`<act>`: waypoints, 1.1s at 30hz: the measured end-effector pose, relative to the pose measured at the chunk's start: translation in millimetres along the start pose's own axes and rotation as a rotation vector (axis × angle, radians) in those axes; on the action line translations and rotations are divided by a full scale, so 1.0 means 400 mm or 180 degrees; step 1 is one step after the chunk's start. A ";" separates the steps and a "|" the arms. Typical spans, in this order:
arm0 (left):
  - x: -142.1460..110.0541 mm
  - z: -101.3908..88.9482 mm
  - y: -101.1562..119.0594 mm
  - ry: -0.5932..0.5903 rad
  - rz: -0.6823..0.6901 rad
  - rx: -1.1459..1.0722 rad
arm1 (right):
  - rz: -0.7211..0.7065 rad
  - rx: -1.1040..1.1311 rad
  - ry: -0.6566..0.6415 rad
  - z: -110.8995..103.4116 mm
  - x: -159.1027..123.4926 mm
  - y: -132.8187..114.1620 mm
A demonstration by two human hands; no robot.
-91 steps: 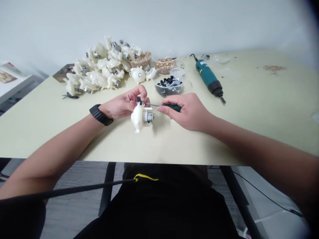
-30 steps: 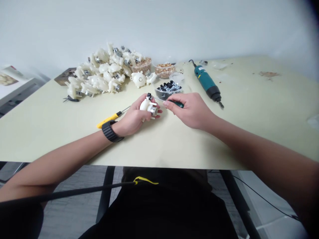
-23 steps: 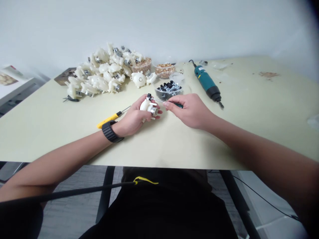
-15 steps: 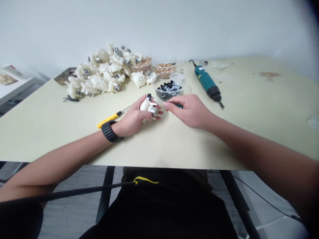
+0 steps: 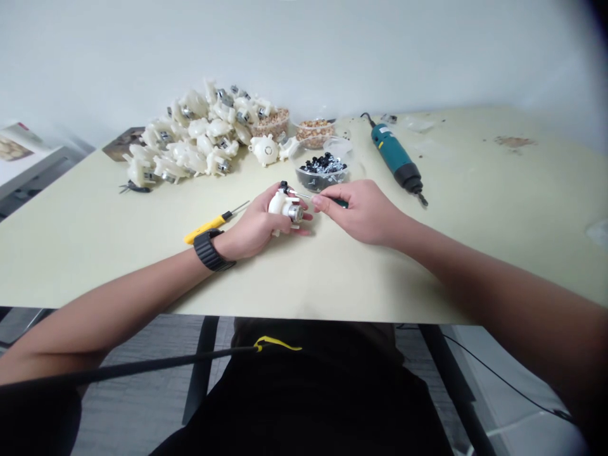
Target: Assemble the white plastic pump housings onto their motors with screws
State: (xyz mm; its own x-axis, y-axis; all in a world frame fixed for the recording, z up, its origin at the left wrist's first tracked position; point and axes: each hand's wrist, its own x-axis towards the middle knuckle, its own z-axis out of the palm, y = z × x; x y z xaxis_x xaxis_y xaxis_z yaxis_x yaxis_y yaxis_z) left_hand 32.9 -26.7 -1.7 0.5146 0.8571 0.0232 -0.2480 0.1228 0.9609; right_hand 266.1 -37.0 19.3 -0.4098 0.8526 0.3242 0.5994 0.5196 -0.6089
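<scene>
left hand: the left hand (image 5: 259, 229) is clamped on a white housing (image 5: 280, 204), thumb across its near side and fingers behind, some tips showing past it at about four o'clock.
right hand: the right hand (image 5: 363, 210), at three o'clock from the housing, has thumb and fingers pinched together on a green-handled screwdriver (image 5: 303, 194).
housing: held above the pale yellow table (image 5: 370, 278), with a silver motor (image 5: 296, 214) facing four o'clock and a small black piece (image 5: 284, 186) at its twelve o'clock.
screwdriver shaft: pointing toward ten o'clock, its end at the black piece; whether they touch, i cannot tell.
yellow screwdriver: this second tool (image 5: 207, 229) lies between eight and nine o'clock from the housing, just beside the black watch (image 5: 209, 251) on the left wrist.
pile: at ten o'clock, a heap of white housings with motors (image 5: 192, 136).
loose part: another white piece (image 5: 265, 151) at eleven o'clock.
screw bowl: between one and two o'clock, a clear bowl (image 5: 317, 183) of black and silver bits.
power tool: the teal driver (image 5: 398, 155), between two and three o'clock, well apart from both hands.
</scene>
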 end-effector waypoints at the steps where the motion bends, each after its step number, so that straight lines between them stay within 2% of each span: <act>1: -0.001 -0.002 -0.001 -0.0035 -0.0012 0.0025 | -0.0017 -0.0054 -0.0012 -0.001 -0.001 0.000; 6: -0.001 -0.009 -0.007 -0.0097 -0.0035 0.0215 | -0.0238 -0.0448 -0.0042 0.002 -0.005 -0.001; 12: -0.001 0.000 -0.004 0.0099 -0.0007 0.0627 | -0.0481 -0.1792 0.0035 0.018 -0.013 -0.018; 15: -0.006 0.006 0.000 0.0130 -0.0008 0.0925 | -0.0476 -0.1963 0.0023 0.023 -0.017 -0.027; 18: -0.012 0.011 0.003 0.0175 0.0110 0.1217 | -0.0377 -0.1567 0.0029 0.024 -0.019 -0.034; 22: -0.016 0.011 0.005 0.0189 0.0508 0.1553 | -0.0077 -0.0323 0.0004 0.012 -0.017 -0.042; 26: -0.013 0.010 0.004 0.0199 0.0710 0.1880 | 0.0579 0.0734 -0.0513 -0.006 -0.005 -0.041; 28: -0.009 0.012 0.004 0.0162 0.0657 0.1898 | 0.0638 0.0774 -0.0585 -0.014 0.002 -0.037; 33: -0.001 0.014 0.008 0.0184 0.0443 0.1608 | 0.0016 0.0198 -0.0026 -0.015 0.005 -0.030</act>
State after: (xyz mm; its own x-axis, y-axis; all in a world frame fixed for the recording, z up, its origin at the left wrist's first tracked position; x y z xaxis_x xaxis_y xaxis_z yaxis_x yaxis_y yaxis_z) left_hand 36.6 -29.5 2.9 0.4553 0.8761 0.1586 0.1231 -0.2384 0.9633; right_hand 262.1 -41.0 31.4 -0.4128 0.8545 0.3152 0.5577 0.5108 -0.6543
